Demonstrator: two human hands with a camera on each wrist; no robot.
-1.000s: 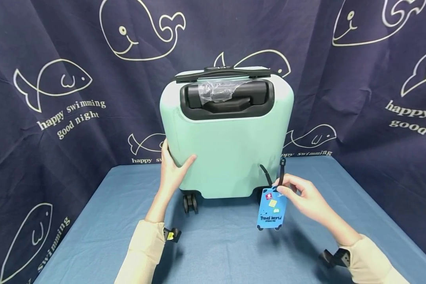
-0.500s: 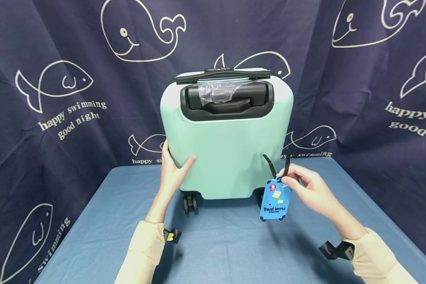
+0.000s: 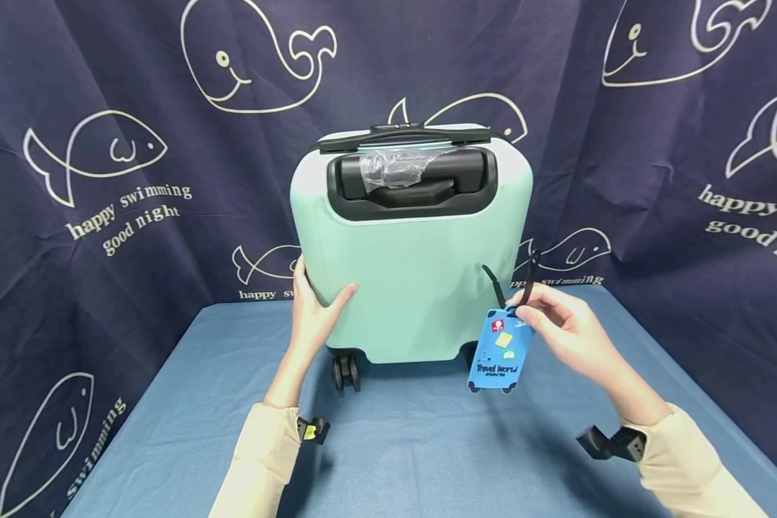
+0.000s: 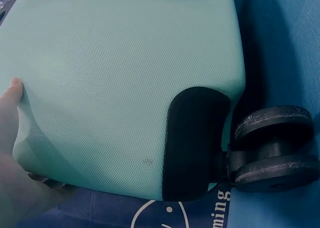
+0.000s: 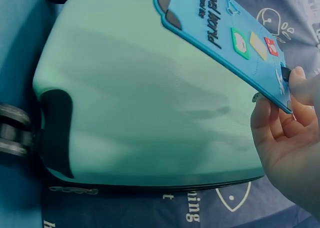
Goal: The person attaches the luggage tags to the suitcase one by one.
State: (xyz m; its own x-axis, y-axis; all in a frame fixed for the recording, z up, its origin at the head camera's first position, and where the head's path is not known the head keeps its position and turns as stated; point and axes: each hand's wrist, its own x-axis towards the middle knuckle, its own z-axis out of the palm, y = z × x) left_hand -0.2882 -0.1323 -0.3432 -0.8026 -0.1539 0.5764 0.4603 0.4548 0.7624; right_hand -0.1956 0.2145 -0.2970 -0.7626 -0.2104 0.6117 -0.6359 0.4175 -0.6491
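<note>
One suitcase (image 3: 414, 280), frame centre; left hand (image 3: 311, 315) on its left edge, thumb spread from fingers. One blue tag (image 3: 500, 352), lower right of centre, top pinched by right hand (image 3: 571, 332) fingers.

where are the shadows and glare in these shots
Head view: dark shadows on the blue cloth, white glints on the clear plastic wrap; left wrist view: dimmer overall, a dark shadow beside the spinner wheels; right wrist view: a soft shadow on the mint suitcase below the luggage tag.
</note>
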